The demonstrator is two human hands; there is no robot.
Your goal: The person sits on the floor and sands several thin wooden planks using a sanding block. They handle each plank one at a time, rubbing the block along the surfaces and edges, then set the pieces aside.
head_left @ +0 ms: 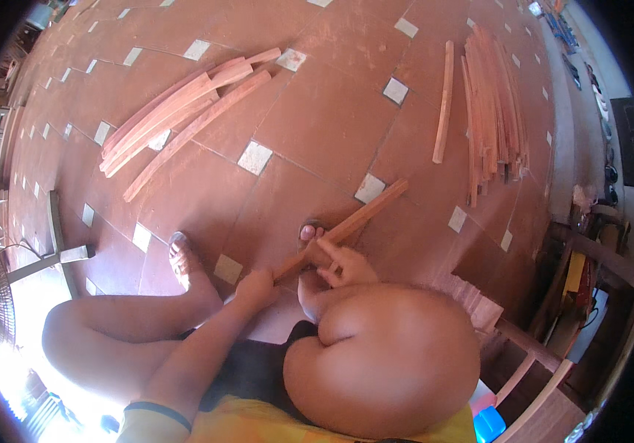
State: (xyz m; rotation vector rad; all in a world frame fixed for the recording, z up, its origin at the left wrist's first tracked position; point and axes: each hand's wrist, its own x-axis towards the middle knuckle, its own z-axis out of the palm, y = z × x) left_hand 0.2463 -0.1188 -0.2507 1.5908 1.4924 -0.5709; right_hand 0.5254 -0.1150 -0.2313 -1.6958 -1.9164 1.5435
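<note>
Left grip [258, 289] clasps wooden strip [355, 221]; right grip [346, 266] touches it (closure unclear); rack [603, 258] holds yellow piece [574, 273].

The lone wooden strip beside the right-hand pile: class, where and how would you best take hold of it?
Probably at the middle of the lone wooden strip, from above and its left, gripping across its narrow width. It is long and slender and lies on the tiled floor, so a middle grip should balance it; the pile of wooden strips lies close along its right.
</note>
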